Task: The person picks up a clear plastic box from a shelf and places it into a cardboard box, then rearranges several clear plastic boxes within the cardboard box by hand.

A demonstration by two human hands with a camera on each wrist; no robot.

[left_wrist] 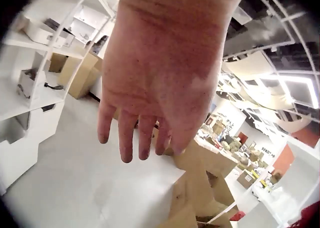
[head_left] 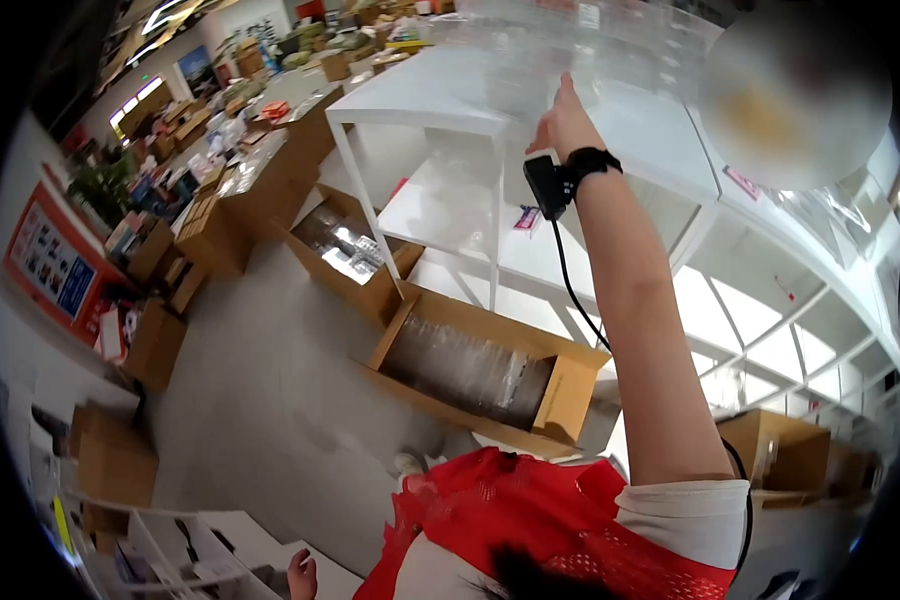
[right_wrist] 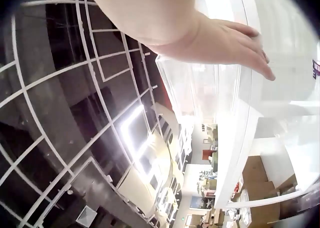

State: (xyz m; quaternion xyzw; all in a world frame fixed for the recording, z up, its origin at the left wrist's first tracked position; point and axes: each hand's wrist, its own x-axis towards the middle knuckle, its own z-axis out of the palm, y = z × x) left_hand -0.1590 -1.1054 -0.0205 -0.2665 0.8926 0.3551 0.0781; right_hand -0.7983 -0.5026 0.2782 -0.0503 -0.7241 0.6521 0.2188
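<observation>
My right hand [head_left: 570, 122] reaches out over the white shelf unit's top [head_left: 420, 88], fingers extended, beside stacked clear plastic containers [head_left: 540, 60]. In the right wrist view, the hand [right_wrist: 227, 42] lies along the clear containers [right_wrist: 192, 85], its fingers near the white edge; whether it touches them I cannot tell. Low at the bottom of the head view is my left hand [head_left: 302, 575]. The left wrist view shows that hand [left_wrist: 155, 82] with fingers hanging loosely straight and nothing in them.
Below the shelf unit, an open cardboard box [head_left: 560, 400] holds clear plastic pieces; another open box [head_left: 315, 250] stands behind it. Grey floor [head_left: 260, 350] lies to the left, with cardboard boxes [head_left: 155, 345] along the wall. A blurred round object [head_left: 800, 100] is at upper right.
</observation>
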